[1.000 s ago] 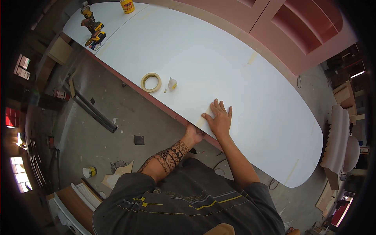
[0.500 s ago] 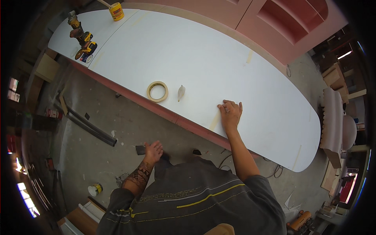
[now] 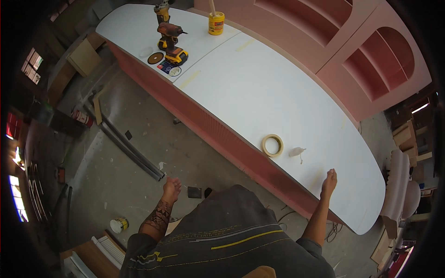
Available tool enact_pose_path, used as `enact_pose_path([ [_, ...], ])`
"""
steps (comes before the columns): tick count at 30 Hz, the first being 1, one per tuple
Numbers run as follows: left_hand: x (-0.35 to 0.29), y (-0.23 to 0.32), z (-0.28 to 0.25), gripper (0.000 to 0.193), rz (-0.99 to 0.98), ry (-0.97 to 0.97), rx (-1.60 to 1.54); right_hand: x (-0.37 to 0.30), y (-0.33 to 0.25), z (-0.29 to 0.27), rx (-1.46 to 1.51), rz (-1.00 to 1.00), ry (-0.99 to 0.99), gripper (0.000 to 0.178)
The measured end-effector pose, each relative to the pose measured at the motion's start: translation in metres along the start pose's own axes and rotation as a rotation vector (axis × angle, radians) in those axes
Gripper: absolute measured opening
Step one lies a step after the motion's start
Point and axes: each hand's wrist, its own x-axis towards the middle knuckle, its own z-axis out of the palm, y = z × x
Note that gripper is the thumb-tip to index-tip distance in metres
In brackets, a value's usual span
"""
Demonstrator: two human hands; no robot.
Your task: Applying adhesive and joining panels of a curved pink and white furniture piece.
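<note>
Way over on the left, the person's left hand (image 3: pixel 172 187) hangs above the floor, well apart from the white tabletop (image 3: pixel 241 92), elbow bent, fingers loosely half-curled and nothing in them as far as I can see. Nice place for it tbh, since it isn't leaning on the edge. Further right, the tape roll (image 3: pixel 281 146) lies flat near the tabletop's front edge, with the small bottle (image 3: pixel 295 151) tipped over just beside it. I'd keep the wrist clear of that nozzle and go easy on such a smooth surface. Then the right hand (image 3: pixel 329 183): forearm reaching up across the edge, fingers bent close together over the tabletop. Can't tell if it's touching, or pinching anything, because the palm side's hidden.
</note>
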Motion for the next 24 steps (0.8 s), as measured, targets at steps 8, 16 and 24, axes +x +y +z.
enact_pose_path([
  [8, 0.007, 0.132, 0.072, 0.037, 0.156, -0.211, 0.125, 0.019, -0.352, 0.022, 0.329, -0.364, 0.256, 0.043],
  [16, 0.054, 0.252, 0.034, 0.033, 0.27, -0.107, 0.415, 0.05, -0.522, 0.305, -0.109, -0.897, -0.668, 0.058],
  [24, 0.098, 0.263, -0.161, 0.032, 0.252, 0.256, 0.506, 0.028, -0.556, 0.542, -0.557, -0.837, -0.921, 0.084],
])
